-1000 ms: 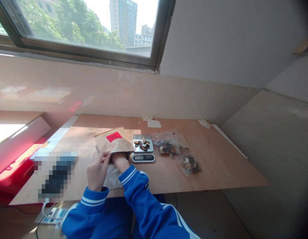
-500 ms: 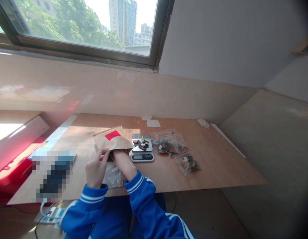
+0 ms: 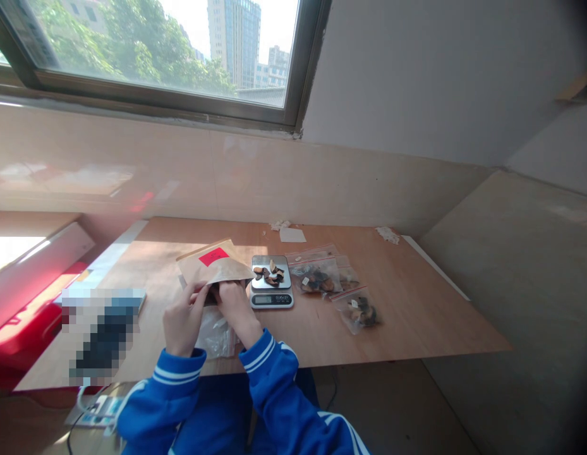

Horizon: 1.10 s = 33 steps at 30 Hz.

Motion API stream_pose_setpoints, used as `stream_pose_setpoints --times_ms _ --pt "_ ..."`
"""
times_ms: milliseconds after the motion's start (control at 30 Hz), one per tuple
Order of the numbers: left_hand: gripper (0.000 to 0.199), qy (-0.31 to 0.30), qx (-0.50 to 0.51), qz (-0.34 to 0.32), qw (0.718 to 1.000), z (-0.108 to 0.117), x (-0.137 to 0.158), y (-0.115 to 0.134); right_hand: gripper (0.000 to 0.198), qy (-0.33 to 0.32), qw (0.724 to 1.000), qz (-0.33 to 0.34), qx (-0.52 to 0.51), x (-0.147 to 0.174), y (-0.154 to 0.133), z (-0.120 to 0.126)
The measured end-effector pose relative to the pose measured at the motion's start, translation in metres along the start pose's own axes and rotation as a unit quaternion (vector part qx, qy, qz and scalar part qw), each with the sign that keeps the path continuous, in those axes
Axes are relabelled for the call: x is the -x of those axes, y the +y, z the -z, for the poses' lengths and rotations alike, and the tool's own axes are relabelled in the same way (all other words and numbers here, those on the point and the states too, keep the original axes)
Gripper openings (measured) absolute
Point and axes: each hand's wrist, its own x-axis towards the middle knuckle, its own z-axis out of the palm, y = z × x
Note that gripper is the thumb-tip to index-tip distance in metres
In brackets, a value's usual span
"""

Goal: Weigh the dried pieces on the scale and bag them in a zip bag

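A brown paper bag point(image 3: 222, 266) with a red label lies tilted in front of me, its mouth toward my body. My left hand point(image 3: 185, 316) pinches the near edge of the bag's mouth. The fingers of my right hand point(image 3: 236, 309) are inside the mouth and hidden, so what they hold does not show. Just right of the bag stands a small digital scale point(image 3: 272, 300). Dark-edged dried slices point(image 3: 269, 273) lie on its metal plate. Below my hands lies a pile of clear plastic zip bags point(image 3: 215, 335), partly covered by my wrists.
Right of the scale lie clear zip bags point(image 3: 316, 278) with dark dried pieces, and another filled zip bag point(image 3: 359, 311) nearer me. White paper point(image 3: 292, 235) and crumpled scraps point(image 3: 387, 236) lie toward the wall. A blurred-out dark device point(image 3: 106, 335) is at the left.
My right hand has shifted slightly within the bag's mouth, and the bag has moved a touch to the left. The slices on the scale look the same.
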Motion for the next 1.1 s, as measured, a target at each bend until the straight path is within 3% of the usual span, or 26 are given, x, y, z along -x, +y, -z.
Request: stream_pose_setpoints --times_ms 167,300,367,500,633,833,967,1100 --pt "0.021 -0.009 -0.001 0.005 1.0 -0.001 -0.003 0.002 0.023 0.051 0.998 0.023 -0.027 0.012 0.003 0.007" --pt "0.02 -0.013 -0.002 0.006 1.0 -0.001 -0.005 0.003 0.017 0.153 0.973 0.047 -0.168 0.031 0.0 0.022" --pt "0.02 -0.01 -0.003 0.011 1.0 -0.002 -0.007 0.003 0.015 0.23 0.946 0.019 -0.227 0.042 0.002 0.029" --pt "0.021 -0.003 -0.001 0.02 1.0 -0.003 -0.008 0.0 0.017 0.336 0.902 -0.113 -0.245 0.056 0.032 0.037" --pt "0.022 -0.005 -0.003 0.02 1.0 -0.005 -0.008 -0.002 0.021 0.333 0.908 -0.192 -0.166 0.059 0.083 0.038" --pt "0.021 -0.011 -0.004 0.023 1.0 -0.003 -0.007 -0.001 0.021 0.283 0.937 -0.202 -0.041 0.044 0.125 0.035" --pt "0.021 0.001 -0.011 0.015 1.0 0.001 -0.008 -0.002 0.021 0.306 0.937 -0.169 -0.022 0.042 0.12 0.033" --pt "0.021 0.001 -0.01 -0.001 1.0 -0.002 -0.007 -0.004 0.019 0.338 0.934 -0.081 -0.078 0.055 0.081 0.032"
